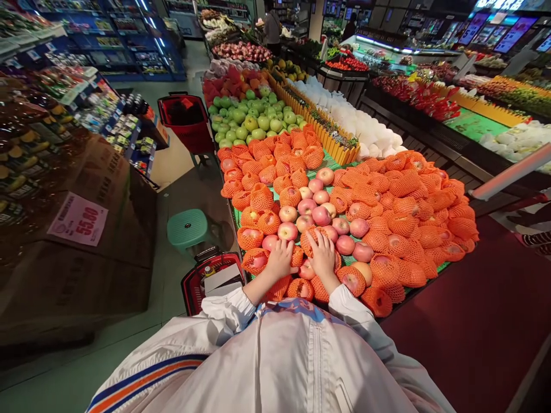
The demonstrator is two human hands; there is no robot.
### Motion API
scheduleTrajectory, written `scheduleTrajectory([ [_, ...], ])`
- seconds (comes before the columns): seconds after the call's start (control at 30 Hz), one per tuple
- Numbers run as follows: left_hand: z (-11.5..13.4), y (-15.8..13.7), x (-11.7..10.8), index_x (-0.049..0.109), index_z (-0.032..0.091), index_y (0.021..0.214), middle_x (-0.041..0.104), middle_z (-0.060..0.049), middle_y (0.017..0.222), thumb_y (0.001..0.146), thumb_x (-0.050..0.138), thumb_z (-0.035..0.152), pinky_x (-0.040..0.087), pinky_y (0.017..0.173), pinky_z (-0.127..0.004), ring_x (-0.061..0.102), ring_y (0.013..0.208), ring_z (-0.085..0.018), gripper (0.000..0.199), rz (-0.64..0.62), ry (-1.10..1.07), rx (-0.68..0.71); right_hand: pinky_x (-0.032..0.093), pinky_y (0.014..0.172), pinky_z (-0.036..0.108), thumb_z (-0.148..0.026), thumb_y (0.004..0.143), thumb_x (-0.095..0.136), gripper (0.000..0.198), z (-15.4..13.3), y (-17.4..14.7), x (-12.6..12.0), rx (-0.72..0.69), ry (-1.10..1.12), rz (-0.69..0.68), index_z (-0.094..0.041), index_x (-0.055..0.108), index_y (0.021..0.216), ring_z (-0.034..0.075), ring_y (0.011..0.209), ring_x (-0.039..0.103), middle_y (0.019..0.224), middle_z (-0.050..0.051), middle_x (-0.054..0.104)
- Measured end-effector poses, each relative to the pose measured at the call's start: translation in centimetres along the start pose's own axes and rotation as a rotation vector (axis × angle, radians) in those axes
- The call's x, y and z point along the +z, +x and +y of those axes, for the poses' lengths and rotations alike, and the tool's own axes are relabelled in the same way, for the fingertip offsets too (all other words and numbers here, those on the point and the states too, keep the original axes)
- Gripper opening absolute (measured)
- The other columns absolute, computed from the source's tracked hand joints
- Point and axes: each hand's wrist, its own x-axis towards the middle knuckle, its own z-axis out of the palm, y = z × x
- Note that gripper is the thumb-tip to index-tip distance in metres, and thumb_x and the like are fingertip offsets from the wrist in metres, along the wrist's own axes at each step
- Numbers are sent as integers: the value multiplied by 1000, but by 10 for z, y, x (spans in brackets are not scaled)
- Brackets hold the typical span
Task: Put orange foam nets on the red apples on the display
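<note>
My left hand [280, 260] is at the near part of the fruit display, its fingers curled at an apple in orange foam netting [297, 256] and its thumb along the near side. Just to the right, my right hand [322, 253] has its fingers over another netted apple [307, 238]; its palm side is hidden. Bare red apples [321, 215] lie in the middle, beyond my hands. Netted apples surround them, with a large heap [404, 206] on the right and more at the left edge.
Green apples [253, 117] and a yellow picket divider [327, 132] lie farther back, beside white-wrapped fruit [361, 123]. Left of the display stand a red basket [189, 281], a green stool [187, 228] and another red basket [185, 117]. Stacked cartons [86, 252] bear a price sign.
</note>
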Motion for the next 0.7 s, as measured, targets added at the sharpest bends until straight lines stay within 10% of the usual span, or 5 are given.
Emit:
scheduleTrajectory([
  [0.2,-27,-4,0,46,11,147,53,-25,142,75,81,58,43,112,-54,51,135,-44,93,52,-274,90,29,120,56,-12,83,67,76,-1,0,-3,-59,-42,-80,-27,47,155,36,140,45,160,12,47],
  [0.37,-68,-9,-24,56,20,135,62,-16,129,100,49,51,49,106,-49,63,118,-32,47,214,-512,91,23,123,55,-24,76,73,94,5,-1,-11,-116,55,-69,-22,34,161,36,148,37,165,14,38],
  [0.7,-91,-21,-11,56,19,134,62,-15,135,81,66,25,47,108,-47,58,125,-34,55,134,-175,-119,13,125,59,-34,82,66,85,-36,-5,-11,-249,212,-119,-21,34,161,35,152,31,166,13,38],
])
